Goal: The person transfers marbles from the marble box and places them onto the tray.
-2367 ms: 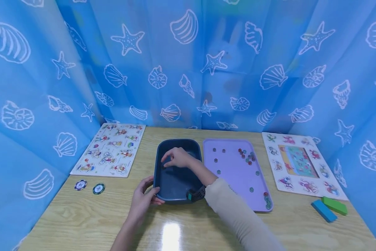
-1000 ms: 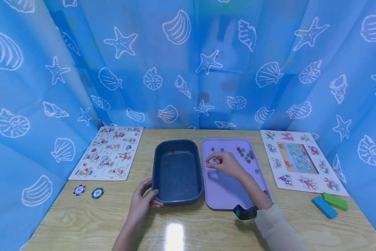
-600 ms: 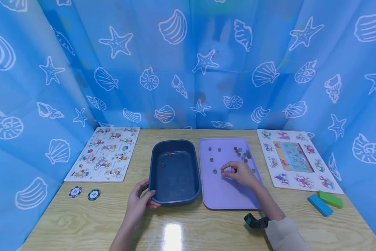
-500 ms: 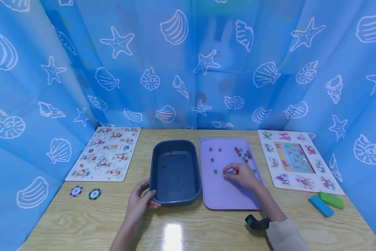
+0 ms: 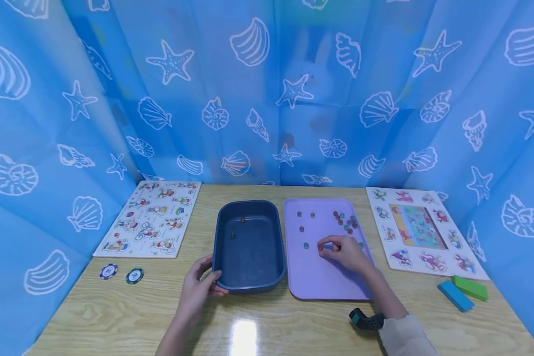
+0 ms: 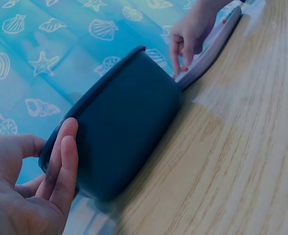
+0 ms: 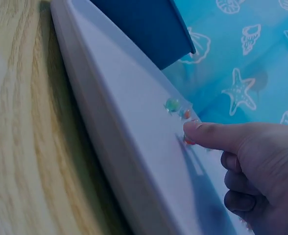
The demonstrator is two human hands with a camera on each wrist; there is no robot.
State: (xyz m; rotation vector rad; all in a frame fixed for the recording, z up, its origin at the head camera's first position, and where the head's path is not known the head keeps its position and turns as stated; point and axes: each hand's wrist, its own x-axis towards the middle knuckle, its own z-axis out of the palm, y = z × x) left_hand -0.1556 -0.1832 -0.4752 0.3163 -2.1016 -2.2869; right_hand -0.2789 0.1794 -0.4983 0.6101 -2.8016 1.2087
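A dark blue plastic bin [image 5: 251,262] stands on the wooden table, a reddish bead [image 5: 242,220] and a dark greenish bead [image 5: 233,236] on its floor. My left hand [image 5: 198,284] grips its front left corner, thumb over the rim and fingers against the outer wall, as the left wrist view also shows. Just right of the bin is a shallow purple tray [image 5: 311,282] with several small red and green beads scattered on it. Over the tray, my right hand [image 5: 347,252] pinches a red bead [image 7: 188,141] between thumb and finger; a clear green bead [image 7: 172,105] lies close by.
Picture puzzle boards lie at the left [image 5: 146,222] and right [image 5: 422,232]. Two poker chips, one purple [image 5: 108,271] and one green [image 5: 135,276], sit left of the bin. Blue [image 5: 456,295] and green [image 5: 470,288] blocks lie at the front right. A blue curtain [image 5: 267,99] hangs behind.
My right hand has come from inside the bin across to the purple tray, where it has taken hold of a red bead. The left hand keeps its grip on the bin.
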